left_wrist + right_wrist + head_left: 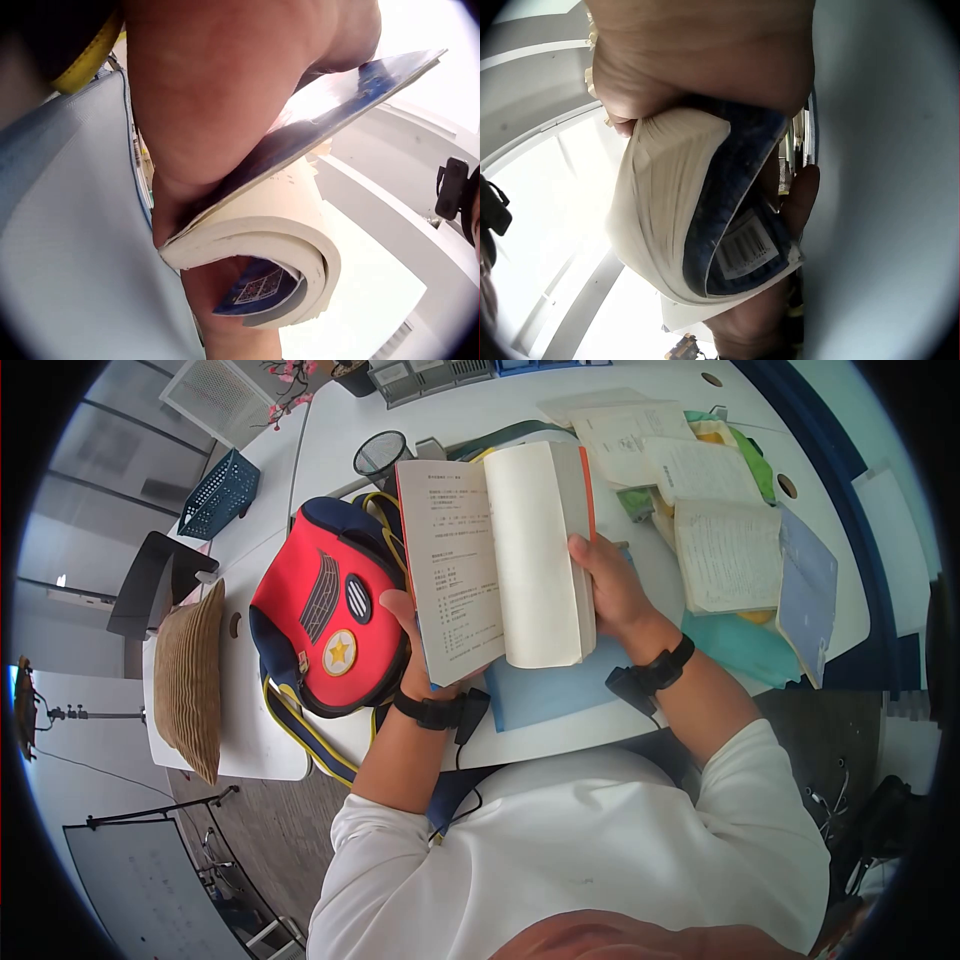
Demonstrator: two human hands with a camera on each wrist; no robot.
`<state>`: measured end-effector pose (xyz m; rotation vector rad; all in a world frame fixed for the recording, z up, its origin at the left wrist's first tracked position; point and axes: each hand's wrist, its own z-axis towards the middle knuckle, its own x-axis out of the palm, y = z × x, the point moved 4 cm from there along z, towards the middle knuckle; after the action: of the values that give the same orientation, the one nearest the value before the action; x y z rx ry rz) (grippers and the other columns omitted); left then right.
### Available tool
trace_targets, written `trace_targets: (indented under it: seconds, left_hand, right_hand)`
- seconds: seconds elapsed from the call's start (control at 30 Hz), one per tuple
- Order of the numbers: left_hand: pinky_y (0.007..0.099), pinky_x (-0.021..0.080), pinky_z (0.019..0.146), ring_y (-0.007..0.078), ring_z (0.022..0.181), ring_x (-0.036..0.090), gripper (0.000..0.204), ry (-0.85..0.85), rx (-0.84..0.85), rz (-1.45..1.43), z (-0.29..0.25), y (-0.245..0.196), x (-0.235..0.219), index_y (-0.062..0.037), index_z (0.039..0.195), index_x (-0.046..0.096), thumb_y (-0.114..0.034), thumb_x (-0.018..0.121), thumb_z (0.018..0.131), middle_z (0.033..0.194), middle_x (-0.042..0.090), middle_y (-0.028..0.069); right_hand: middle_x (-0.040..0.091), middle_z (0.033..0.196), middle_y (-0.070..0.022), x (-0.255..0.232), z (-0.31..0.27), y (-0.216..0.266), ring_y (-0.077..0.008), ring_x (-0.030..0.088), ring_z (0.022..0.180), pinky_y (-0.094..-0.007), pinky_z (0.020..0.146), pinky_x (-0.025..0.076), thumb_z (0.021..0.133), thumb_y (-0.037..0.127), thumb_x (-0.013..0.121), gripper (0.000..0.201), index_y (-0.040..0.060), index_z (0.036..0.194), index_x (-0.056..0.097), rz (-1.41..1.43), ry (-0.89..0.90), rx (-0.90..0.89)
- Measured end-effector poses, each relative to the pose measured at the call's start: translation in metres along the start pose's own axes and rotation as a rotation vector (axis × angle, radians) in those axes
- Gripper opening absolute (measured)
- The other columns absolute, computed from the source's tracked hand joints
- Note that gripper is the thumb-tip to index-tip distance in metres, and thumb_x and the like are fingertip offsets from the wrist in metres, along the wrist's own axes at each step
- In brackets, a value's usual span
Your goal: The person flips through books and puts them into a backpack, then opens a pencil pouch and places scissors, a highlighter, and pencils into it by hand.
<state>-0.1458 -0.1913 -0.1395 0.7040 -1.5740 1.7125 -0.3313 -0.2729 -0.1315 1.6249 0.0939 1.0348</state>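
Note:
A thick paperback book (545, 555) is held open above the table, with a printed page on its left side and a blank page curving on its right. My left hand (408, 645) grips the left cover, thumb at the page edge. The right hand (615, 585) holds the curled right-hand pages, thumb on the fore edge. In the left wrist view the pages (300, 217) bend round into a roll, with the left hand (225, 90) over the cover. The right wrist view shows a barcode (746, 246) on the dark blue cover, below the right hand (705, 60).
A red and navy bag (325, 610) lies left of the book, beside a brown cushion (190, 680). Behind stand a mesh cup (381, 452) and a blue basket (220, 495). Open notebooks (728, 555) lie at the right, a blue folder (540, 695) under the book.

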Motion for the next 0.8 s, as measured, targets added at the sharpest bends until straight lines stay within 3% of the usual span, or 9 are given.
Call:
trace_targets:
  seconds: [0.07,0.17,0.23,0.5,0.67,0.8]
  left_hand:
    - [0.0459,0.051,0.114,0.0287,0.143,0.052,0.13,0.005,0.02,-0.004,0.003,-0.002,0.005,-0.0091,0.166,0.03,-0.102,0.047,0.076,0.162,0.046,0.0154]
    - [0.047,0.051,0.115,0.0296,0.144,0.052,0.13,-0.107,0.087,0.251,0.006,-0.011,0.011,-0.0089,0.166,0.03,-0.101,0.049,0.075,0.161,0.046,0.0153]
    - [0.0478,0.05,0.116,0.0303,0.145,0.051,0.131,-0.034,0.057,0.034,0.004,-0.005,0.012,-0.0085,0.165,0.03,-0.101,0.051,0.075,0.162,0.045,0.0158]
    - [0.0495,0.048,0.117,0.0315,0.147,0.048,0.131,-0.027,0.042,0.057,0.004,-0.005,0.013,-0.0092,0.166,0.029,-0.099,0.054,0.075,0.162,0.044,0.0164]
    - [0.0507,0.047,0.117,0.0321,0.148,0.047,0.13,-0.113,-0.017,-0.026,-0.003,0.001,0.003,-0.0101,0.167,0.028,-0.099,0.055,0.076,0.163,0.042,0.0163]
    - [0.0505,0.047,0.118,0.0324,0.148,0.046,0.13,-0.033,0.029,0.009,0.003,-0.003,0.01,-0.0102,0.167,0.028,-0.099,0.056,0.075,0.164,0.041,0.0164]
  right_hand:
    - [0.07,0.131,-0.0121,-0.002,-0.001,-0.002,-0.0181,0.071,0.116,-0.0335,0.098,0.058,0.108,0.046,0.062,0.062,-0.0007,0.148,0.054,-0.002,-0.043,0.031]
    - [0.07,0.131,-0.0105,0.002,0.001,-0.003,-0.0176,0.07,0.116,-0.0334,0.099,0.057,0.109,0.046,0.06,0.06,0.0003,0.147,0.055,0.063,-0.033,0.001]
    - [0.07,0.131,-0.0102,0.0,0.003,-0.004,-0.0174,0.07,0.116,-0.0334,0.099,0.057,0.109,0.046,0.059,0.058,0.0009,0.147,0.056,0.043,-0.022,0.002]
    - [0.069,0.134,-0.0104,0.0,0.004,-0.003,-0.0173,0.069,0.118,-0.0332,0.101,0.056,0.111,0.045,0.057,0.057,0.0015,0.147,0.055,0.028,-0.004,-0.013]
    - [0.068,0.135,-0.0109,-0.001,0.004,-0.005,-0.0181,0.068,0.121,-0.0343,0.103,0.056,0.111,0.046,0.057,0.058,0.002,0.148,0.054,0.037,0.031,-0.008]
    - [0.068,0.135,-0.0112,-0.002,0.006,-0.005,-0.0182,0.069,0.121,-0.0349,0.103,0.056,0.111,0.046,0.056,0.058,0.0019,0.148,0.054,0.03,0.023,-0.026]
